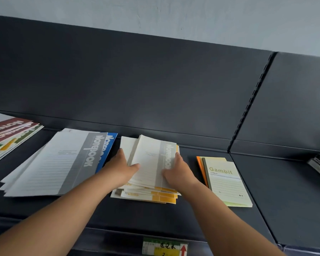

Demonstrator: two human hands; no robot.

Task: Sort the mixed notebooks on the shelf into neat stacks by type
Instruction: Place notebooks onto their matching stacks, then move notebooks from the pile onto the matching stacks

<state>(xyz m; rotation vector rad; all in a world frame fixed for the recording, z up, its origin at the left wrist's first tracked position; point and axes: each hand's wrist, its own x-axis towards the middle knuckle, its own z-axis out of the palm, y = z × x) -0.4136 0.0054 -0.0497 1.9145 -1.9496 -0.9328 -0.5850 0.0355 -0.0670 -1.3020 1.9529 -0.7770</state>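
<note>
**Both hands press in on the middle pile of small notebooks**

On the dark shelf (129, 213) the left hand (122, 167) and the right hand (179, 171) flank the pile of small notebooks (151, 195), whose lower covers carry yellow bands. Neither hand is clenched. The fingers run fairly straight along the pile's left and right edges, and each thumb rests on the grey-banded top notebook (150, 159), which sits askew on the ones below.

Left of this pile lies a fanned stack of large grey notebooks (50, 163), with a blue notebook (111, 143) showing from beneath its far corner. Further left is a heap of red and green notebooks (9, 137). Just right of the hands lies a pale Gambit notebook (227, 183) on top of an orange notebook (199, 167). A price label (164, 248) is fixed to the shelf's front edge.
</note>
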